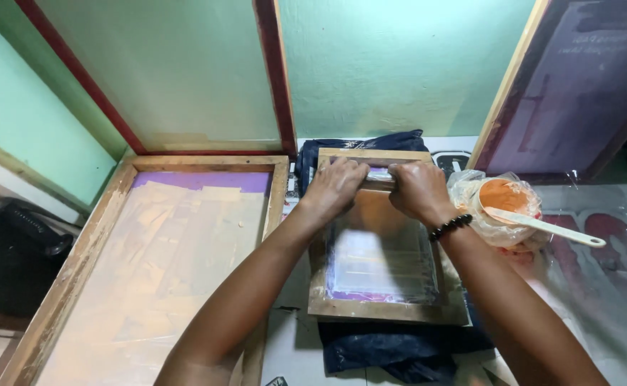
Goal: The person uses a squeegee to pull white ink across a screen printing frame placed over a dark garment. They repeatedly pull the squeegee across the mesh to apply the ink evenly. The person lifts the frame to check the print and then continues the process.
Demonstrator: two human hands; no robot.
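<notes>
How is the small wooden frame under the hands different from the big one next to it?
The small frame lies on dark blue cloth, with both hands pressing a tool inside it; the big frame lies untouched. The big frame's screen is patched with tape; the small frame's looks shiny. Both are wooden with purple screens.

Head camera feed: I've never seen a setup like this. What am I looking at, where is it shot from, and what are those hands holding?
This is one picture from a camera worn on a person's head, looking down at their own bare arms. The left hand and right hand together grip a squeegee at the far end of a small wooden screen-printing frame. That frame lies on dark blue fabric. To the left lies a larger wooden frame with a taped, purple-edged mesh. To the right, a plastic-wrapped bowl of orange ink holds a white spatula. More frames lean against the green wall.
</notes>
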